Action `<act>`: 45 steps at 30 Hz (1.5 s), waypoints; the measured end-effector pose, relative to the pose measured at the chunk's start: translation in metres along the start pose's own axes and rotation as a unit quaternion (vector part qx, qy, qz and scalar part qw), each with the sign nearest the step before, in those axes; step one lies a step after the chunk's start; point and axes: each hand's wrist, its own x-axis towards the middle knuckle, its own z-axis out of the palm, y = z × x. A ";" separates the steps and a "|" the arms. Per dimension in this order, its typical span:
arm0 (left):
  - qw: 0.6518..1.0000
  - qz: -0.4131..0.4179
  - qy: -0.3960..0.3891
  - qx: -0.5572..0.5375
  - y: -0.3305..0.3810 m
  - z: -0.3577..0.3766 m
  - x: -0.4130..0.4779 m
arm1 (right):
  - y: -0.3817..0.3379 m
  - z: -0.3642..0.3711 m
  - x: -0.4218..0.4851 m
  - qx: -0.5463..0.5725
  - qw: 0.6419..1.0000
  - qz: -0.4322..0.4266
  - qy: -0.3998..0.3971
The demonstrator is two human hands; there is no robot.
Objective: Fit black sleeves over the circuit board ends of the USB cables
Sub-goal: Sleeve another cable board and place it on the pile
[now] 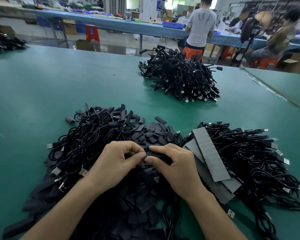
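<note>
- A workshop hall fills the top of the frame, with a long blue bench (111, 23) and a person (200, 28) seated at it on an orange stool.
- A green table (76, 84) covers the rest.
- USB cables lie in piles: upper centre (180, 78), lower left (87, 135) and lower right (249, 161).
- A heap of loose sleeves (137, 205) spreads across the bottom centre.
- Grey strips (210, 153) lean on the right pile.
- The left hand (114, 161) and right hand (175, 163) meet above the heap, with thumbs and forefingers pinching one black sleeve (152, 154).
</note>
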 end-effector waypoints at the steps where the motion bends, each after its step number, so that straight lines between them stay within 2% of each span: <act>1: 1.000 -0.005 0.004 -0.010 0.000 0.000 0.000 | 0.001 0.000 0.000 0.002 1.000 0.008 0.009; 11: 0.999 -0.037 -0.004 -0.033 0.003 -0.001 -0.002 | 0.005 -0.002 0.000 0.001 0.999 -0.031 0.030; 22: 0.998 -0.043 -0.031 -0.036 0.003 -0.001 -0.002 | 0.004 -0.002 0.000 -0.024 0.998 -0.052 -0.007; 25: 0.998 -0.042 -0.031 -0.048 0.003 -0.001 -0.002 | 0.005 -0.002 0.000 -0.026 0.998 -0.050 0.004; 30: 0.996 -0.046 -0.027 -0.070 0.005 -0.002 -0.002 | 0.002 0.000 0.000 -0.004 0.999 -0.023 0.030; 34: 0.997 -0.046 0.006 -0.064 0.004 0.000 -0.002 | -0.003 0.002 0.000 0.060 0.990 0.085 0.097; 36: 0.997 -0.046 0.022 -0.063 0.004 0.001 -0.001 | -0.004 0.003 0.000 0.094 0.982 0.109 0.125; 40: 0.996 -0.049 0.037 -0.063 0.005 0.003 -0.001 | -0.006 0.006 -0.001 0.118 0.977 0.125 0.124; 45: 0.996 -0.051 0.047 -0.047 0.004 0.005 -0.001 | -0.008 0.008 -0.001 0.084 0.984 0.106 0.115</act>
